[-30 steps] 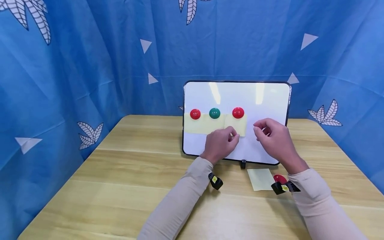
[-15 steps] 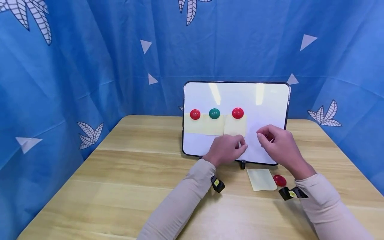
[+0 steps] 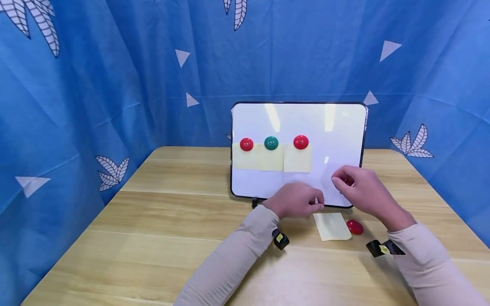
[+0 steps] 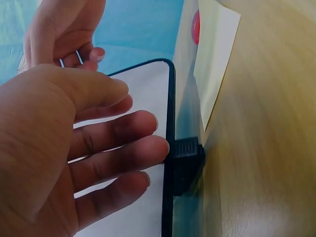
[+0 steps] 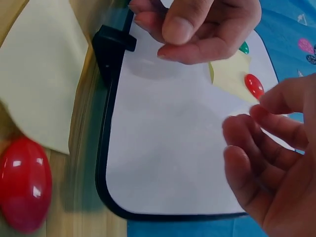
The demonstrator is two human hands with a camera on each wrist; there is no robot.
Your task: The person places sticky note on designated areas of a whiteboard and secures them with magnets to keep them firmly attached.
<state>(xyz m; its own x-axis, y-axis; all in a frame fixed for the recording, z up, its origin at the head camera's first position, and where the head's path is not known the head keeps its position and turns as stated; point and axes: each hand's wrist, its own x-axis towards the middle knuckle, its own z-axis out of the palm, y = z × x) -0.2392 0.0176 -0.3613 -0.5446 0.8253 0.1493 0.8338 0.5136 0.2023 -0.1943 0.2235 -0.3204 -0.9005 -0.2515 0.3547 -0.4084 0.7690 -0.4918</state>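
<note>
My left hand (image 3: pixel 297 200) hovers before the lower edge of the whiteboard (image 3: pixel 264 182), fingers loosely bent and holding nothing. Close by is the loose yellow sticky note (image 3: pixel 332 227) on the table. To the right, my right hand (image 3: pixel 361 189) hangs in front of the board's lower right corner, its fingers relaxed and apart from anything. A red magnet (image 3: pixel 354 227) lies on the table beside the loose note. Across the board, pale yellow notes (image 3: pixel 297 160) hang in a row under a red magnet (image 3: pixel 246 144), a green magnet (image 3: pixel 271 143) and another red magnet (image 3: pixel 300 142).
Black feet (image 3: pixel 254 202) hold up the board on the wooden table (image 3: pixel 160 238). Behind it hangs a blue curtain (image 3: pixel 314 55) with leaf and triangle prints, which also encloses both sides.
My left hand has come down and right, away from the hung notes toward the board's bottom edge. My right hand has lowered slightly and shifted right, uncovering the red magnet on the table.
</note>
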